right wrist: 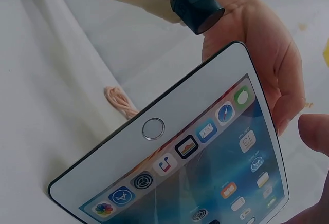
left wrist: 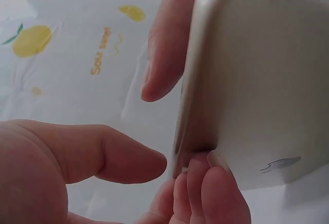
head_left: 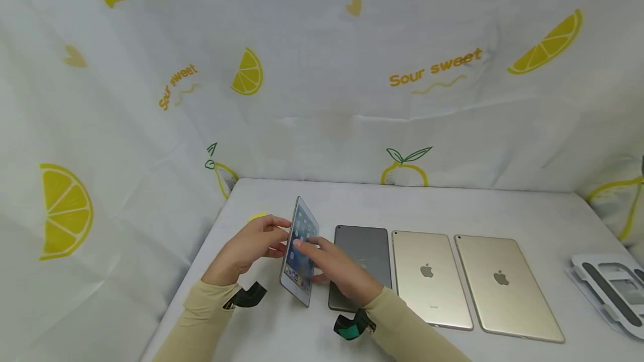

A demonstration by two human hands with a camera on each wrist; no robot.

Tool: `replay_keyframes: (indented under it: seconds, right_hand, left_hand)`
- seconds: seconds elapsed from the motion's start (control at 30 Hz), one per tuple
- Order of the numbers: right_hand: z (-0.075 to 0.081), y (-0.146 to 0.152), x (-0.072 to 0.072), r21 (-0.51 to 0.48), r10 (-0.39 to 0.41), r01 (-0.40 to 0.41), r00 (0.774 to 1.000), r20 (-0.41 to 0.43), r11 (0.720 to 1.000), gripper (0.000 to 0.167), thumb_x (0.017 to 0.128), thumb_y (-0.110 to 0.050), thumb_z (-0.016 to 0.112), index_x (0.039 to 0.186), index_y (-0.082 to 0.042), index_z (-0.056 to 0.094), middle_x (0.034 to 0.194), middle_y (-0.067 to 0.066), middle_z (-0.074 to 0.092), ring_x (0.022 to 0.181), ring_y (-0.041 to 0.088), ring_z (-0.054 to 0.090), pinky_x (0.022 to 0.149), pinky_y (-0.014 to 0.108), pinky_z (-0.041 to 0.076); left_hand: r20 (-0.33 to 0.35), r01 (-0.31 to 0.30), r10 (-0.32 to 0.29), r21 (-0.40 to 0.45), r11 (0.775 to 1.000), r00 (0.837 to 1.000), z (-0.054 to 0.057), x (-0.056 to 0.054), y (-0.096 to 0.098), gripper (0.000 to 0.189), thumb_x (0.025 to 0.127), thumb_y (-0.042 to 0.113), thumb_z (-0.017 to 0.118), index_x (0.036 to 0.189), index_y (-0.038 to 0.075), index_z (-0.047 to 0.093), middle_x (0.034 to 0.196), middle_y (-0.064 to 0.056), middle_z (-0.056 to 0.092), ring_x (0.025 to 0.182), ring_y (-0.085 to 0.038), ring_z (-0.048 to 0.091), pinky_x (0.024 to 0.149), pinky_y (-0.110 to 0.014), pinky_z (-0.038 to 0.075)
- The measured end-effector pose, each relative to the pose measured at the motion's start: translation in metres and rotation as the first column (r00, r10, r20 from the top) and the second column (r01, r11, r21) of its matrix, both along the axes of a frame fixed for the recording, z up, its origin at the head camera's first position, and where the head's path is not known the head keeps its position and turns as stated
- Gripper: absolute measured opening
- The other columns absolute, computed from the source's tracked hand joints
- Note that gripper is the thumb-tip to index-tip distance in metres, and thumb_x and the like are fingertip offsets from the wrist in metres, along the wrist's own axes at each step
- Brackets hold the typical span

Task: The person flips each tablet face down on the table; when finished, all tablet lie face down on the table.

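Observation:
A tablet (head_left: pixel 300 256) with a white front and lit app icons stands tilted on edge, its screen facing right. My left hand (head_left: pixel 254 247) holds its left side; curled fingertips touch the pale back (left wrist: pixel 267 90), with the thumb near the edge in the left wrist view. From the right, my right hand (head_left: pixel 344 270) reaches across the screen side with an extended finger (left wrist: pixel 167 54). Whether that finger touches the glass I cannot tell. In the right wrist view, the round home button (right wrist: pixel 153 129) shows on the white border, and the left hand (right wrist: pixel 262 54) is partly behind the tablet.
Right of the hands, a dark grey tablet (head_left: pixel 363 244) lies face down, partly covered by the right hand. Beside it lie two gold tablets, one middle (head_left: pixel 427 289) and one larger (head_left: pixel 503 295). A white-and-grey plastic item (head_left: pixel 611 289) sits at the right edge. Lemon-print cloth (head_left: pixel 322 71) hangs behind.

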State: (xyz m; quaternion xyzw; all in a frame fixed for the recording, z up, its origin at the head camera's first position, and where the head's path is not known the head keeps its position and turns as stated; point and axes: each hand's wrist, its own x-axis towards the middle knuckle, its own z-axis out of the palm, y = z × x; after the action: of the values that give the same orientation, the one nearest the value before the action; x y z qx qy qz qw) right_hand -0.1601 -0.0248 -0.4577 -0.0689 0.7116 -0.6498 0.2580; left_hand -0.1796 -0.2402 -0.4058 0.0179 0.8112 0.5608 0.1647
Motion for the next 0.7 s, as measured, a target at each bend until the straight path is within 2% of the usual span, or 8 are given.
replay_keyframes:
  seconds: [0.13, 0.3, 0.53, 0.7]
  right_hand:
    - [-0.001, 0.0, -0.004, -0.067, 0.025, -0.024, 1.0, 0.017, 0.997, 0.094, 0.105, -0.063, 0.058, 0.163, 0.007, 0.034, 0.158, 0.032, 0.051, 0.143, 0.055, 0.054, 0.105, 0.062, 0.059]
    - [0.002, 0.002, -0.005, -0.112, 0.038, -0.035, 0.999, 0.023, 0.993, 0.088, 0.107, -0.058, 0.058, 0.161, 0.008, 0.036, 0.154, 0.03, 0.053, 0.138, 0.051, 0.06, 0.108, 0.062, 0.057]
    - [0.004, 0.003, -0.003, -0.118, 0.032, -0.031, 0.999, 0.011, 0.993, 0.083, 0.107, -0.054, 0.059, 0.16, 0.007, 0.038, 0.158, 0.029, 0.051, 0.137, 0.047, 0.063, 0.105, 0.053, 0.061]
    - [0.005, 0.003, -0.002, -0.13, 0.033, -0.033, 0.999, -0.005, 0.991, 0.08, 0.109, -0.053, 0.058, 0.158, 0.007, 0.041, 0.159, 0.028, 0.052, 0.137, 0.047, 0.063, 0.104, 0.049, 0.063]
  left_hand:
    - [0.006, 0.016, -0.016, 0.019, 1.0, 1.0, 0.001, 0.001, 0.002, 0.045, 0.102, 0.017, 0.061, 0.143, -0.003, 0.059, 0.121, -0.016, 0.073, 0.091, -0.02, 0.073, 0.086, -0.034, 0.066]
    - [0.004, 0.043, -0.044, 0.032, 0.999, 0.999, -0.001, 0.001, 0.006, 0.044, 0.103, 0.017, 0.06, 0.142, -0.003, 0.059, 0.118, -0.016, 0.075, 0.092, -0.02, 0.074, 0.087, -0.035, 0.066]
    - [0.015, 0.087, -0.088, 0.053, 0.995, 0.996, -0.01, -0.001, 0.01, 0.043, 0.104, 0.016, 0.058, 0.141, -0.005, 0.058, 0.12, -0.016, 0.074, 0.096, -0.022, 0.075, 0.09, -0.038, 0.066]
    - [0.025, 0.078, -0.079, 0.056, 0.995, 0.997, -0.016, -0.003, 0.01, 0.043, 0.103, 0.016, 0.059, 0.14, -0.006, 0.059, 0.121, -0.018, 0.074, 0.096, -0.022, 0.076, 0.091, -0.039, 0.067]
